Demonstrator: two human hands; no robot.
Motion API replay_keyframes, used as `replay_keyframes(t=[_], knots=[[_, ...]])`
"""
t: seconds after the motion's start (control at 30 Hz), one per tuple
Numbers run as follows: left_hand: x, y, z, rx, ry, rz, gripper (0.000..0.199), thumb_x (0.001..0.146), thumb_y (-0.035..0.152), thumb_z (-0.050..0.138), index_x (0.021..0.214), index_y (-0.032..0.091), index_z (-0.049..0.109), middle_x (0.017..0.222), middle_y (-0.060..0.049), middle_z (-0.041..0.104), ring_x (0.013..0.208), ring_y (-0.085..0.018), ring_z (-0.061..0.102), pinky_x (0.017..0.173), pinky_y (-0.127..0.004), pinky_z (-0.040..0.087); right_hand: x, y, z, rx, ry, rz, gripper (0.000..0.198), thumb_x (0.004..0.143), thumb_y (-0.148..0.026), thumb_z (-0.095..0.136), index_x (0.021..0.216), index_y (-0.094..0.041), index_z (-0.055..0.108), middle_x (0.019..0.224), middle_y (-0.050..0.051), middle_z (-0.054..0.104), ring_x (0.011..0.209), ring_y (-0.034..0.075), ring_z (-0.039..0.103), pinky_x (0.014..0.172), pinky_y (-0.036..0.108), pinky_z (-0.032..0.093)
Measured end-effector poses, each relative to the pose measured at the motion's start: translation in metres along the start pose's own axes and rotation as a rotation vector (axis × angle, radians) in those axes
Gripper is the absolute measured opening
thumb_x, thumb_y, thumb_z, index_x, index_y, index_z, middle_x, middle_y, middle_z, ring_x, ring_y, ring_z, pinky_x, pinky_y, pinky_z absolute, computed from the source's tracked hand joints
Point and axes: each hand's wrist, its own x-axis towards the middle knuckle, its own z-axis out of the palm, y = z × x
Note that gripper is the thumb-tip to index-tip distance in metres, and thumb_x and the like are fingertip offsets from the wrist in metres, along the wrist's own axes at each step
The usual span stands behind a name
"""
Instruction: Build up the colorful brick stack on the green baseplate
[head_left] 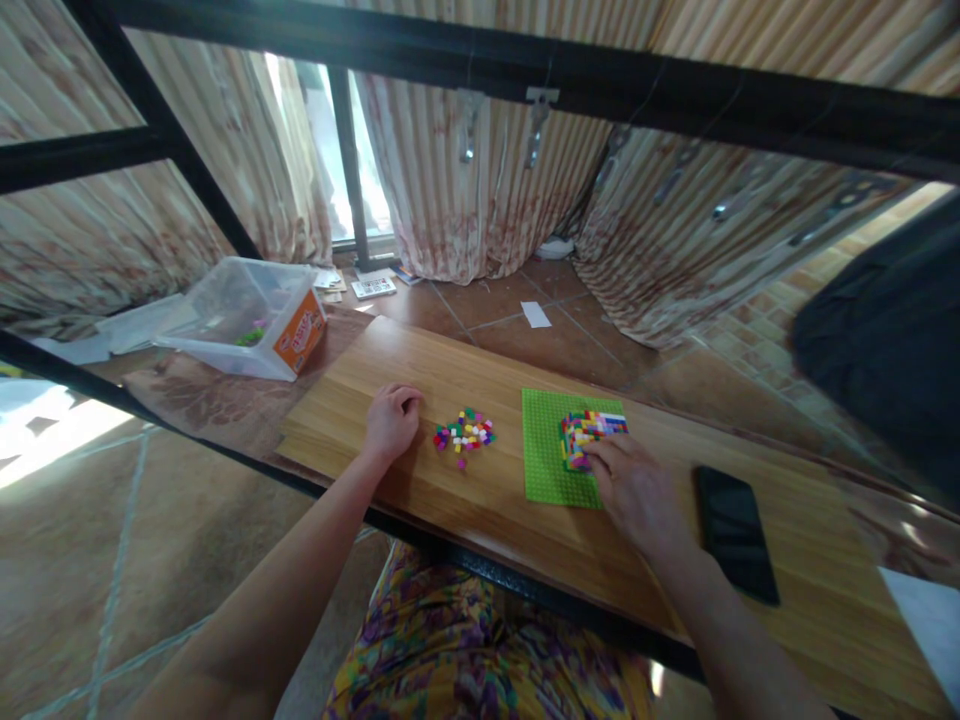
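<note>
A multicoloured building-brick structure [581, 432] stands on a green studded baseplate [541, 450] on the wooden tabletop. My right hand [634, 490] reaches over the baseplate's right side, with thumb and fingers closed at the structure's near right edge. Whether a single loose brick is between those fingertips is too small to tell. My left hand [393, 422] rests on the table with its fingers curled in, and its palm is hidden. Just right of it lies a scattered pile of small loose bricks [469, 432] in several colours. One purple brick [461, 463] lies slightly nearer to me.
A black phone [736, 533] lies right of my right forearm. Left of the wooden board [420, 365] sits a clear plastic box [225, 335] with an orange label and some green pieces inside. Dark metal bars [525, 60] cross above; curtains hang behind.
</note>
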Motion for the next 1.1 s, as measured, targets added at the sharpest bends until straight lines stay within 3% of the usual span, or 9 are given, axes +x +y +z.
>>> replay_keyframes(t=[0.4,0.57,0.83,1.1], knots=[[0.0002,0.0006,-0.0003,0.000,0.003,-0.001,0.022,0.083,0.016,0.050,0.078,0.020,0.070,0.092,-0.007,0.071,0.093,-0.022,0.063,0.090,-0.037,0.050,-0.0008,-0.0023,-0.0013,0.035,0.035,0.167,0.020,0.084,-0.030,0.050,0.088,-0.021,0.068,0.091,0.007,0.069,0.082,0.023,0.064,0.075,0.038,0.050],[0.0002,0.0010,-0.0003,0.008,0.000,-0.008,0.021,0.082,0.016,0.050,0.079,0.020,0.071,0.093,-0.007,0.071,0.094,-0.022,0.063,0.091,-0.036,0.050,-0.0046,-0.0033,-0.0043,0.071,0.076,0.200,0.026,0.086,-0.038,0.050,0.087,-0.019,0.067,0.090,0.009,0.067,0.076,0.021,0.063,0.074,0.038,0.050],[-0.0001,-0.0005,0.0003,0.003,0.006,0.006,0.022,0.082,0.014,0.049,0.079,0.020,0.071,0.093,-0.007,0.071,0.093,-0.022,0.063,0.091,-0.036,0.050,-0.0004,-0.0047,-0.0005,0.103,0.150,0.366,0.031,0.085,-0.044,0.050,0.083,-0.018,0.067,0.083,0.008,0.066,0.067,0.019,0.058,0.068,0.035,0.047],[0.0001,0.0011,-0.0012,0.016,-0.006,0.006,0.021,0.082,0.015,0.050,0.080,0.020,0.071,0.093,-0.007,0.071,0.092,-0.022,0.063,0.089,-0.036,0.050,0.0024,-0.0027,-0.0007,0.102,0.142,0.378,0.034,0.083,-0.047,0.049,0.076,-0.019,0.066,0.080,0.008,0.065,0.070,0.021,0.059,0.069,0.036,0.046]])
